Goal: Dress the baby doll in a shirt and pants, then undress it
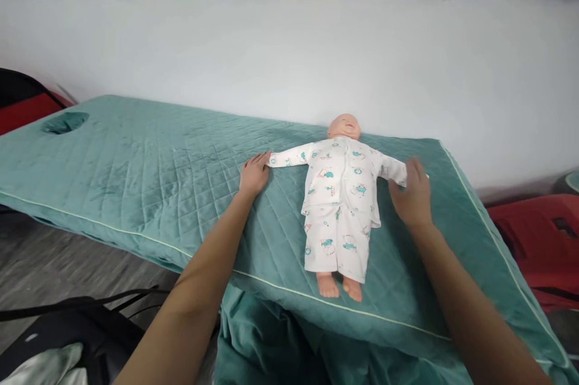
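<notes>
A baby doll (344, 180) lies face up on the green quilted bed cover (181, 168). It wears a white top and trousers with small printed figures, and both its arms are spread out sideways. At the cuff of the doll's sleeve on the left side is my left hand (254, 175), its fingers closed round the sleeve end. My right hand (412, 192) is at the opposite cuff, slightly blurred, and hides the end of that sleeve; whether its fingers grip the cloth is unclear.
Behind the bed stands a white wall (226, 53). A face hole (66, 123) is at the bed's far left. Red cases (538, 240) stand at the right, and a black bag (67, 337) lies at the lower left.
</notes>
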